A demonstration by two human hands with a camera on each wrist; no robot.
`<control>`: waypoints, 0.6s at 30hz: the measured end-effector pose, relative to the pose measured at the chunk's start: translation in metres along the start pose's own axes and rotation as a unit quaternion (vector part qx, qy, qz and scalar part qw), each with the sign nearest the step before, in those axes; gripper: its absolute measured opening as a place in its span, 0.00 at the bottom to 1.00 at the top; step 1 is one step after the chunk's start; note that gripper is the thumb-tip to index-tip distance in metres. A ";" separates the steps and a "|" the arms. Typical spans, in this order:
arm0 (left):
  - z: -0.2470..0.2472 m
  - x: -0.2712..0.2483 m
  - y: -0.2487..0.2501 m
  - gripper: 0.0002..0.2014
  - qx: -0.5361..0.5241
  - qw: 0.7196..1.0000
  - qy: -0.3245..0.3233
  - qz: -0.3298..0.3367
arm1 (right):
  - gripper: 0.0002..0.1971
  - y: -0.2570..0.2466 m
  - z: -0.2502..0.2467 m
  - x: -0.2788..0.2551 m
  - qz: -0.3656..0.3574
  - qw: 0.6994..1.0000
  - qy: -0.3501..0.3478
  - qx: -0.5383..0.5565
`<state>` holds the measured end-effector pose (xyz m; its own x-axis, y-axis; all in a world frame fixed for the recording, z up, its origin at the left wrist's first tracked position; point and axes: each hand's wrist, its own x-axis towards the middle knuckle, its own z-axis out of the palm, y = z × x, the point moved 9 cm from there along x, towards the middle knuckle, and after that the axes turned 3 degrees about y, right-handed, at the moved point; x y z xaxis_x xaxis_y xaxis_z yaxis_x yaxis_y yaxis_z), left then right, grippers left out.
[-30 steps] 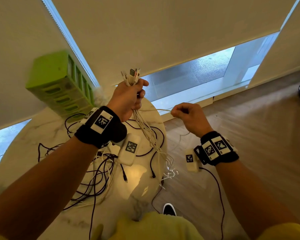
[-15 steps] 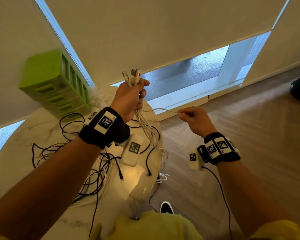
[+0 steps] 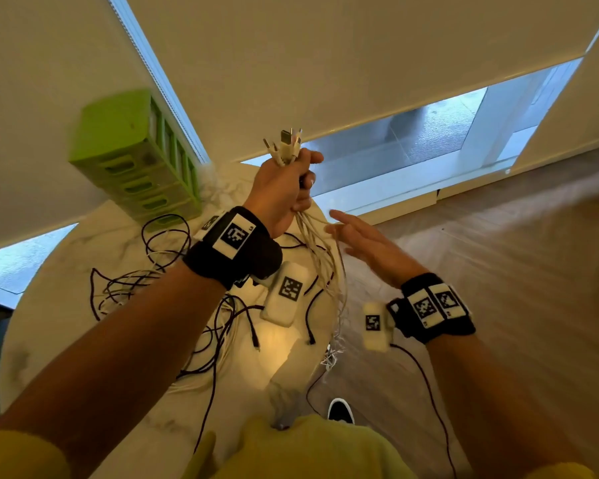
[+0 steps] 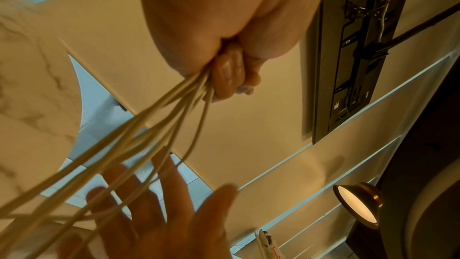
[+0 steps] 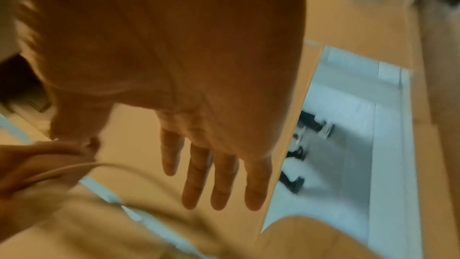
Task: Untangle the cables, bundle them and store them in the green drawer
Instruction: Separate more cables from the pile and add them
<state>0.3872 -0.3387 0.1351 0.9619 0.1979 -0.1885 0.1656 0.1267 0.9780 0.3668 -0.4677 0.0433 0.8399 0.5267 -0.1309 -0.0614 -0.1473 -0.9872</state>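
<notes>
My left hand (image 3: 287, 191) is raised above the round marble table (image 3: 66, 299) and grips a bunch of white cables (image 3: 320, 257) near their plugs (image 3: 284, 146), which stick up out of the fist. In the left wrist view the strands (image 4: 154, 131) fan down from the curled fingers (image 4: 229, 74). My right hand (image 3: 357, 243) is beside the hanging strands with straight, spread fingers (image 5: 199, 176) and holds nothing. A tangle of black cables (image 3: 159, 281) lies on the table. The green drawer unit (image 3: 135, 160) stands at the table's far left, its drawers closed.
Roller blinds and a low window strip (image 3: 412, 140) are behind the table. Wooden floor (image 3: 498, 271) lies to the right. A black shoe (image 3: 339, 409) shows below the table edge. White tagged boxes (image 3: 287, 292) hang from both wrist straps on black leads.
My right hand let go of the single white cable it was pinching and pulling rightward; it has opened and moved in close to the bundle. The left hand still grips the bunch.
</notes>
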 end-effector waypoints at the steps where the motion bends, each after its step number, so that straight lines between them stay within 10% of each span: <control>1: -0.002 0.000 -0.001 0.13 -0.006 1.000 -0.001 -0.002 | 0.23 -0.005 0.018 0.006 -0.013 1.000 -0.013 -0.003; 4: -0.019 -0.001 -0.001 0.14 -0.032 0.999 0.002 -0.014 | 0.10 -0.001 0.065 0.024 -0.013 0.997 -0.006 -0.081; 10: -0.111 -0.012 -0.010 0.14 -0.079 0.995 0.023 -0.057 | 0.20 0.065 0.095 0.027 0.076 0.972 -0.067 -0.213; 16: -0.184 -0.042 -0.049 0.11 -0.012 0.994 0.074 -0.076 | 0.15 0.045 0.117 0.049 0.043 0.790 -0.061 -0.608; 18: -0.207 -0.049 -0.049 0.12 -0.033 0.992 0.102 -0.071 | 0.19 0.042 0.134 0.056 0.055 0.785 -0.123 -0.604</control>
<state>0.2870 -0.1538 0.0776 0.8641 0.3659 -0.3455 0.2762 0.2289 0.9334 0.3393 -0.3322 -0.0173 0.7263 0.5794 -0.3698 0.5553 -0.8117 -0.1810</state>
